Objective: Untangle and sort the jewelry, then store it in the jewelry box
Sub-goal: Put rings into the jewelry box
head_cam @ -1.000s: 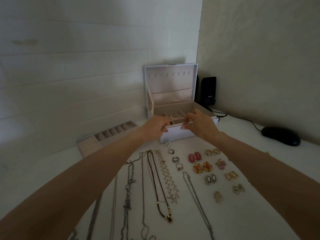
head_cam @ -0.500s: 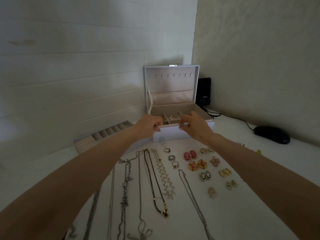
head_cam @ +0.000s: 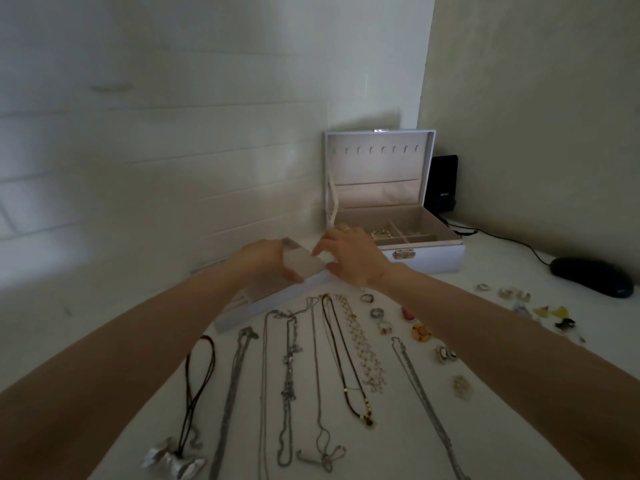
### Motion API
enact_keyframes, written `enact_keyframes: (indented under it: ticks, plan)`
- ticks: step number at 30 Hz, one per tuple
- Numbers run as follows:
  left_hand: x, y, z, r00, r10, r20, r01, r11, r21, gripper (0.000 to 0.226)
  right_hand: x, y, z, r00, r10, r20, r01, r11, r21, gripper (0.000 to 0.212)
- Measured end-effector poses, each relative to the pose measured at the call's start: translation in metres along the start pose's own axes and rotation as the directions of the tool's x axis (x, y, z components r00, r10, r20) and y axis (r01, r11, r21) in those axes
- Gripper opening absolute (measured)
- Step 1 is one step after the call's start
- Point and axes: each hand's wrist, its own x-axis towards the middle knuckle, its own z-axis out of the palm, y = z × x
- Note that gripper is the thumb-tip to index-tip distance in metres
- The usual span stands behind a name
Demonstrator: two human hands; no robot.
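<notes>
While the jewelry box (head_cam: 426, 261) stood open at the back of the white surface (head_cam: 502, 261), lid upright and a small beaded piece (head_cam: 381, 233) in a front compartment, both grips met just left of it, above the divided tray (head_cam: 242, 311). Left grip (head_cam: 265, 263): fingers curled round a pale, blurred panel (head_cam: 304, 263); whether it belonged to the tray could not be told. Right grip (head_cam: 349, 258): fingertips pinching the same panel's far end. Necklaces (head_cam: 287, 358): laid in parallel lines nearer the person. Rings (head_cam: 377, 312) and earrings (head_cam: 445, 353): to their right, beside the right forearm. Dark mouse (head_cam: 588, 277): far right.
</notes>
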Motion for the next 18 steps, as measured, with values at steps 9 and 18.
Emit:
enact_keyframes:
  ticks: [9,18]
  plan:
    - [-0.014,-0.026,0.008,0.994,-0.023,0.11,0.002,0.983,0.181,0.081,0.029,-0.026,0.025,0.954,-0.013,0.299,0.077,0.976,-0.205,0.057]
    - [-0.048,-0.058,-0.002,0.896,-0.39,0.213,0.408,0.912,-0.048,0.11,0.04,-0.026,0.019,0.904,0.126,0.408,-0.023,0.968,-0.248,0.084]
